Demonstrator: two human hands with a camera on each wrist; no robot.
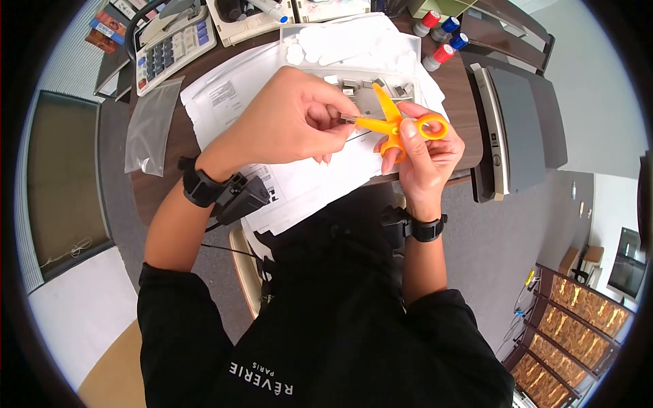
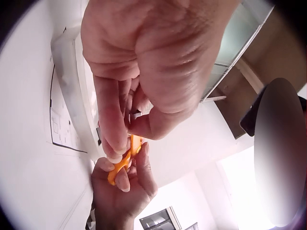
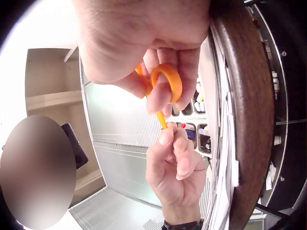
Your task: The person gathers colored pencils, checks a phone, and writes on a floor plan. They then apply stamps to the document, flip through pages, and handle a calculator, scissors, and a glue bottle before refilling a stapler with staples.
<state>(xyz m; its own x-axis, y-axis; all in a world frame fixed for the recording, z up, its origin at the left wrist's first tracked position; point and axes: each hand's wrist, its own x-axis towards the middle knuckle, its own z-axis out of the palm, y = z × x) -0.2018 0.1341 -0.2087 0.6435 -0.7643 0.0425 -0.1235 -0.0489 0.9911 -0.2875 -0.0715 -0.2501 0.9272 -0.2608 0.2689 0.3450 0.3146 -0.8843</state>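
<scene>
Orange-yellow plastic scissors (image 1: 386, 124), their blades spread apart, are held over the papers by my right hand (image 1: 432, 155). The thumb lies across the pivot area, and a finger passes through one handle loop (image 3: 169, 82) in the right wrist view. My left hand (image 1: 289, 119) pinches a small silver metal piece (image 1: 348, 117) between thumb and fingers, right at the tip of one blade. In the left wrist view the fingers of my left hand (image 2: 144, 62) hide most of that piece. Behind the hands, a clear plastic box (image 1: 416, 68) holds several small metal pieces (image 1: 350, 87) and white items.
White printed papers (image 1: 292, 183) lie under the hands on the dark wooden table (image 1: 178, 132). At the left are a clear plastic bag (image 1: 151, 129) and a calculator (image 1: 170, 58). Red- and blue-capped bottles (image 1: 439, 56) stand back right, and a grey-black machine (image 1: 513, 132) is farther right.
</scene>
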